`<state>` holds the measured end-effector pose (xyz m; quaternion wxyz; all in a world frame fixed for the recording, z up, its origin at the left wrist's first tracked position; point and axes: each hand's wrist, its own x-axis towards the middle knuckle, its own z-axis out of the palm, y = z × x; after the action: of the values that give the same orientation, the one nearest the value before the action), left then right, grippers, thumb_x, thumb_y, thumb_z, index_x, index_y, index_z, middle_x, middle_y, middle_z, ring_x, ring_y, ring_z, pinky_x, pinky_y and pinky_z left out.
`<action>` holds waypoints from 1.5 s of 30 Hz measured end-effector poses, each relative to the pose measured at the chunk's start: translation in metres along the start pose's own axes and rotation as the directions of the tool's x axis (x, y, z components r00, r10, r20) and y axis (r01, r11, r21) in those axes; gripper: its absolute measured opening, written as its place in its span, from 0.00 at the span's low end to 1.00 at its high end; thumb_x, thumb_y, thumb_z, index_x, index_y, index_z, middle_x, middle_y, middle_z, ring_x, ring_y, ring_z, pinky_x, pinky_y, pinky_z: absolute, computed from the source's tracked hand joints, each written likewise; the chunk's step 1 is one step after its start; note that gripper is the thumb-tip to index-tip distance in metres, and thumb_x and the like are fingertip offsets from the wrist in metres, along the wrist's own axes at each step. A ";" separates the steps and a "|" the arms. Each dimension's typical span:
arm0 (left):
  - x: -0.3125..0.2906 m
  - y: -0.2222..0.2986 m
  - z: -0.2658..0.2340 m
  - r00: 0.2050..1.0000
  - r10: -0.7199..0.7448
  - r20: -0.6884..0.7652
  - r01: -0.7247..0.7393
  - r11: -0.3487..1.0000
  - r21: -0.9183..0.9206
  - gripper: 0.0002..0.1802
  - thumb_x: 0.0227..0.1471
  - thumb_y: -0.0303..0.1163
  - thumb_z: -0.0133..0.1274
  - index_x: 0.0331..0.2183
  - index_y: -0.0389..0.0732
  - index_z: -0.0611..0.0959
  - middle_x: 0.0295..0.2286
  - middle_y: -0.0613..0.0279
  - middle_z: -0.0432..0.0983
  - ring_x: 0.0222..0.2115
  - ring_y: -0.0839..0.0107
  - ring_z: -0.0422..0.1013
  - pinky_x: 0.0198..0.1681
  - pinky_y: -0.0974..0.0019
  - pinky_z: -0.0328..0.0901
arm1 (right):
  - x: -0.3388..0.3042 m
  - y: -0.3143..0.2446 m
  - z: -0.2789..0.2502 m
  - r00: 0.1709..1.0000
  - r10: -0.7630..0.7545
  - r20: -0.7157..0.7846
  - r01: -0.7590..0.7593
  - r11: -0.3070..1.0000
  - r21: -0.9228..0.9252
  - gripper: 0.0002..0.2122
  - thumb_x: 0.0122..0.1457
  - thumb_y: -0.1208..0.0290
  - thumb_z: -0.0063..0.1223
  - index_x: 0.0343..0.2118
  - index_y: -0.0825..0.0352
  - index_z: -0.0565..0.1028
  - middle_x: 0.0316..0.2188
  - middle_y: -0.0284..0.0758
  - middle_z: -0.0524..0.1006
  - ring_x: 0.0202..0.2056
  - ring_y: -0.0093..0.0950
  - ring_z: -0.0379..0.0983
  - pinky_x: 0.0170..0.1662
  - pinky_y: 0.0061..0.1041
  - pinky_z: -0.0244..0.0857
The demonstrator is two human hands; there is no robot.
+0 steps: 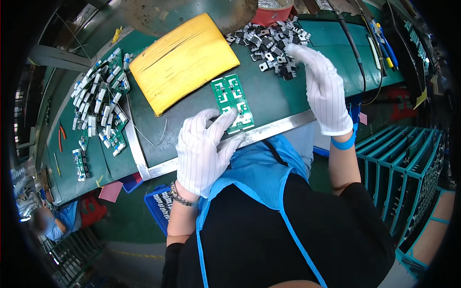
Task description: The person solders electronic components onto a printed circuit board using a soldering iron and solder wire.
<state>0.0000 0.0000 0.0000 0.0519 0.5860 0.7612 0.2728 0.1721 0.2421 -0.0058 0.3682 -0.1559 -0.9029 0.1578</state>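
Circuit board [225, 92] lies partly under the left hand [204, 151], fingers loosely spread; right of the board, the right hand [324, 91] is at black components [270, 45], grasp unclear.

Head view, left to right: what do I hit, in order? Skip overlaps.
orange-handled tool → pile of green boards with white parts → single green circuit board → gloved right hand → blue stick-shaped tool
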 end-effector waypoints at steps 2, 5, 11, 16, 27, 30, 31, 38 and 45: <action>0.003 0.000 0.000 0.999 0.026 -0.020 -0.025 0.997 0.068 0.24 0.49 0.35 0.69 0.50 0.49 0.86 0.46 0.56 0.77 0.46 0.53 0.72 0.49 0.54 0.69 | -0.001 -0.002 -0.001 0.995 0.053 -0.084 -0.060 0.995 -0.075 0.21 0.59 0.86 0.49 0.54 0.63 0.78 0.48 0.41 0.83 0.51 0.44 0.78 0.56 0.38 0.71; 0.008 0.006 0.007 0.999 0.040 -0.019 -0.039 0.998 0.052 0.22 0.49 0.33 0.68 0.49 0.49 0.86 0.44 0.55 0.78 0.45 0.53 0.73 0.49 0.54 0.68 | -0.013 -0.003 -0.001 0.995 0.095 0.022 -0.092 0.992 -0.085 0.20 0.58 0.86 0.51 0.53 0.64 0.78 0.47 0.41 0.83 0.50 0.44 0.78 0.55 0.37 0.71; 0.031 0.006 0.000 0.964 0.153 -0.219 -0.142 0.988 0.062 0.17 0.51 0.36 0.67 0.44 0.45 0.86 0.36 0.59 0.79 0.36 0.57 0.75 0.42 0.56 0.69 | -0.020 0.000 -0.007 0.988 0.144 -0.062 -0.148 0.987 -0.065 0.21 0.58 0.82 0.57 0.56 0.63 0.77 0.45 0.40 0.83 0.45 0.43 0.78 0.50 0.37 0.71; 0.085 0.026 0.019 0.978 0.195 -0.073 -0.191 0.980 0.053 0.20 0.55 0.37 0.63 0.49 0.41 0.83 0.41 0.55 0.82 0.43 0.55 0.77 0.48 0.57 0.71 | -0.017 -0.009 0.003 0.980 0.197 0.036 -0.184 0.956 -0.228 0.22 0.56 0.77 0.64 0.56 0.61 0.77 0.41 0.37 0.83 0.43 0.39 0.79 0.48 0.35 0.72; 0.133 0.003 0.054 0.984 0.169 -0.058 -0.166 0.985 0.052 0.12 0.58 0.36 0.59 0.43 0.45 0.85 0.35 0.54 0.83 0.38 0.54 0.80 0.41 0.54 0.73 | -0.029 -0.002 0.006 0.971 0.229 -0.073 -0.235 0.968 -0.091 0.17 0.63 0.79 0.58 0.55 0.62 0.78 0.42 0.38 0.85 0.42 0.35 0.82 0.47 0.31 0.75; 0.125 0.004 0.022 0.982 0.159 -0.099 -0.162 0.987 -0.017 0.13 0.58 0.38 0.61 0.43 0.45 0.85 0.37 0.56 0.84 0.38 0.56 0.80 0.42 0.59 0.73 | -0.031 0.000 0.003 0.946 0.290 -0.142 -0.290 0.957 0.021 0.16 0.65 0.77 0.59 0.56 0.65 0.78 0.44 0.40 0.85 0.46 0.32 0.84 0.46 0.27 0.76; 0.121 -0.002 0.013 0.971 0.195 -0.141 -0.203 0.978 -0.041 0.14 0.58 0.40 0.62 0.42 0.43 0.86 0.37 0.56 0.84 0.37 0.57 0.81 0.41 0.60 0.73 | -0.029 -0.003 -0.001 0.945 0.295 -0.140 -0.295 0.955 0.020 0.16 0.65 0.77 0.59 0.56 0.65 0.78 0.44 0.40 0.85 0.46 0.32 0.84 0.46 0.27 0.76; 0.087 -0.059 -0.011 0.989 0.149 -0.008 -0.148 0.975 -0.168 0.12 0.53 0.30 0.64 0.41 0.44 0.86 0.35 0.60 0.84 0.38 0.57 0.80 0.42 0.61 0.73 | -0.011 -0.014 -0.003 0.943 0.310 0.122 -0.256 0.909 -0.328 0.21 0.58 0.77 0.63 0.55 0.59 0.79 0.34 0.37 0.85 0.38 0.33 0.81 0.44 0.31 0.73; 0.073 -0.063 -0.008 0.984 0.174 -0.046 -0.175 0.984 -0.020 0.10 0.53 0.32 0.64 0.39 0.47 0.86 0.33 0.60 0.83 0.35 0.57 0.79 0.38 0.59 0.72 | -0.008 -0.002 -0.002 0.972 0.229 0.054 -0.205 0.937 -0.282 0.10 0.60 0.77 0.60 0.45 0.62 0.81 0.39 0.36 0.83 0.41 0.38 0.81 0.44 0.32 0.73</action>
<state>-0.0798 0.0539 -0.0058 0.0180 0.6435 0.7047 0.2985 0.1789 0.2379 -0.0085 0.2842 -0.2971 -0.9083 0.0772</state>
